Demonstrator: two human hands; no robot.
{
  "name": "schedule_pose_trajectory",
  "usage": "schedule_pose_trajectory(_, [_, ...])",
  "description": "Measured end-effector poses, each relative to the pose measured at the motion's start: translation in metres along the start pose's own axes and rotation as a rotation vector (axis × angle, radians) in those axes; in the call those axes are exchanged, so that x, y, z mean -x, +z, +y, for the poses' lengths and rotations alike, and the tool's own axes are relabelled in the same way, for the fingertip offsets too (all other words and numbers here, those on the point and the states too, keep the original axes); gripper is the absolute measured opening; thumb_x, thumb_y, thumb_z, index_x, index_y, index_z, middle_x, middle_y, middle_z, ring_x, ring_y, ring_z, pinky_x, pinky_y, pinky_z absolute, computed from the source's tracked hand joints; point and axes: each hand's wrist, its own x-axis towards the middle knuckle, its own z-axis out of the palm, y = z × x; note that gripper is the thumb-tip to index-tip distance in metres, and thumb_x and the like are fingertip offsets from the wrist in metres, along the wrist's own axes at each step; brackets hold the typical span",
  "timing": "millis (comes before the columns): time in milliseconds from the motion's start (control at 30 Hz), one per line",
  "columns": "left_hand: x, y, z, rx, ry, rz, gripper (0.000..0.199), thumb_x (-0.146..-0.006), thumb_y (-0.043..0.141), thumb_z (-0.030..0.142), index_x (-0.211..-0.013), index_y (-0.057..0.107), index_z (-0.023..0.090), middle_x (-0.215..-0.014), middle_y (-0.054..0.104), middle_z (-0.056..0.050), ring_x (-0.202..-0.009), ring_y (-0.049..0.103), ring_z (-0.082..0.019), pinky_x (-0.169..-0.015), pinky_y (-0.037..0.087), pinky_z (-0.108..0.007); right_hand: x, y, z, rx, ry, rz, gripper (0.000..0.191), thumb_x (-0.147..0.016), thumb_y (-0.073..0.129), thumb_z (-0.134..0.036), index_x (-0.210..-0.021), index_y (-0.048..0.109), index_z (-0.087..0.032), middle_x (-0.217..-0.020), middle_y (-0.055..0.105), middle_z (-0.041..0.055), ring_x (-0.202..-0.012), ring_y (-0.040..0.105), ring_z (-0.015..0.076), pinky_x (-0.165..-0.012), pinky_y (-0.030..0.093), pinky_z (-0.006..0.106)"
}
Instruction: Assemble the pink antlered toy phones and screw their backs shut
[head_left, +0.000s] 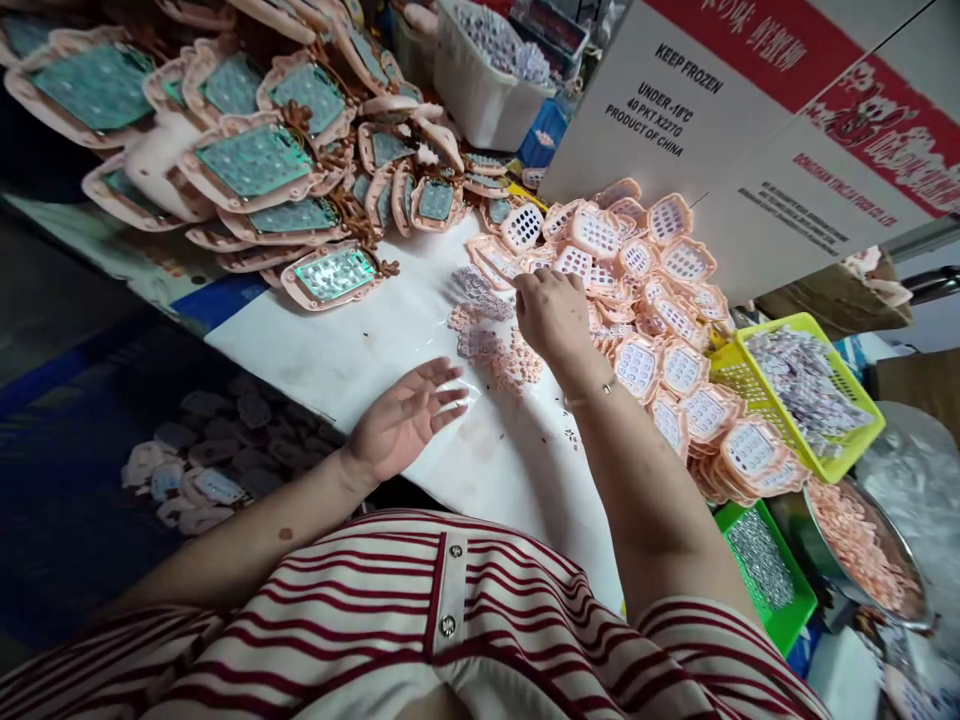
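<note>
Landmark: yellow basket [855, 452], full of small white parts. Metal bowl [816, 552] just on its near side, heaped with small pink pieces. Green tray [793, 618] also nearer than the basket, beside the bowl, holds small silvery bits. White tub [480, 115] is beyond the basket and to its left, full of whitish parts. Blue crate [67, 420] well left of the basket, pink shells in it. Pink perforated plates [630, 285] piled and stacked directly left of the basket. Right hand [553, 312] at that pile's left edge, fingertips together; can't tell if clamped on a plate. Left hand [405, 420] farther left, fingers apart, holding nothing.
</note>
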Motion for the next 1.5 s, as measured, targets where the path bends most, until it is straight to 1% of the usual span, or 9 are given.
schedule_pose_trajectory(133, [-0.001,0.002,-0.003,-0.025,0.109,0.088,0.064,-0.068,0.087,0.039,-0.128,0.063,0.031,-0.145,0.056,-0.003,-0.13,0.055,-0.022,-0.109,0.045,-0.033,0.076,-0.019,-0.054,-0.306,-0.178,0.007,0.026,-0.097,0.042,-0.018,-0.102,0.067,-0.016,-0.084,0.069,0.0086,-0.072,0.054,0.0192,-0.07,0.034,0.034])
schedule_pose_trajectory(300, [0.008,0.001,0.001,-0.085,0.014,0.075,0.076,-0.069,0.084,0.037,-0.138,0.055,0.025,-0.135,0.065,-0.012,-0.13,0.057,-0.033,-0.108,0.046,-0.05,0.133,-0.006,-0.097,-0.59,-0.281,0.093,0.03,-0.1,0.047,-0.033,-0.114,0.065,-0.014,-0.09,0.071,0.0094,-0.081,0.06,0.0197,-0.077,0.043,0.034])
schedule_pose_trajectory(400, [0.012,0.001,0.006,-0.039,0.021,0.064,0.074,-0.071,0.079,0.039,-0.14,0.054,0.023,-0.13,0.069,-0.013,-0.126,0.061,-0.034,-0.105,0.048,-0.052,0.136,0.008,-0.076,-0.721,-0.054,0.151,0.032,-0.102,0.044,-0.039,-0.113,0.067,-0.019,-0.094,0.073,0.0076,-0.083,0.064,0.0177,-0.077,0.046,0.03])
schedule_pose_trajectory(533, [0.012,0.001,0.007,-0.02,0.029,0.026,0.076,-0.071,0.077,0.038,-0.142,0.053,0.024,-0.128,0.07,-0.011,-0.122,0.064,-0.03,-0.108,0.046,-0.047,0.13,0.027,-0.044,-0.398,0.296,0.045,0.033,-0.1,0.044,-0.034,-0.1,0.071,-0.015,-0.094,0.07,0.0129,-0.089,0.062,0.0238,-0.082,0.045,0.035])
schedule_pose_trajectory(700, [0.01,-0.002,0.004,-0.034,0.033,0.013,0.069,-0.073,0.076,0.038,-0.138,0.056,0.023,-0.128,0.07,-0.01,-0.122,0.064,-0.029,-0.109,0.046,-0.046,0.131,0.037,-0.045,-0.267,0.271,-0.119,0.03,-0.092,0.041,-0.011,-0.095,0.071,-0.008,-0.096,0.068,0.0199,-0.089,0.058,0.0262,-0.08,0.043,0.037])
schedule_pose_trajectory(1000, [0.009,0.0,0.004,-0.051,0.006,0.02,0.065,-0.084,0.065,0.057,-0.129,0.059,0.011,-0.113,0.074,-0.017,-0.096,0.074,-0.028,-0.09,0.056,-0.043,0.134,0.043,-0.023,-0.593,0.323,0.079,0.023,-0.093,0.047,-0.021,-0.094,0.068,-0.014,-0.091,0.068,0.0112,-0.086,0.063,0.0211,-0.079,0.05,0.035])
schedule_pose_trajectory(1233, [0.007,0.012,-0.017,-0.031,-0.069,-0.037,0.056,-0.087,0.063,0.049,-0.13,0.058,0.014,-0.106,0.076,-0.013,-0.092,0.075,-0.028,-0.085,0.058,-0.041,0.142,0.037,-0.059,-1.312,0.069,0.389,0.023,-0.093,0.059,-0.041,-0.105,0.068,-0.023,-0.095,0.073,0.0049,-0.083,0.069,0.0166,-0.078,0.057,0.034])
schedule_pose_trajectory(1367, [0.003,0.015,-0.021,-0.007,0.006,0.017,0.051,-0.088,0.063,0.047,-0.128,0.059,0.015,-0.109,0.075,-0.011,-0.1,0.072,-0.026,-0.08,0.058,-0.033,0.145,0.035,-0.07,-1.076,-0.132,0.376,0.017,-0.096,0.057,-0.033,-0.098,0.072,-0.024,-0.097,0.076,0.0062,-0.099,0.069,0.0197,-0.093,0.053,0.039])
schedule_pose_trajectory(1500, [0.001,0.014,-0.019,-0.034,-0.004,0.012,0.066,-0.083,0.067,0.054,-0.134,0.055,0.014,-0.12,0.071,-0.015,-0.117,0.066,-0.031,-0.088,0.056,-0.038,0.143,0.035,-0.07,-0.896,-0.229,0.333,0.016,-0.097,0.055,-0.029,-0.096,0.07,-0.023,-0.1,0.076,0.0071,-0.103,0.065,0.0212,-0.096,0.049,0.04])
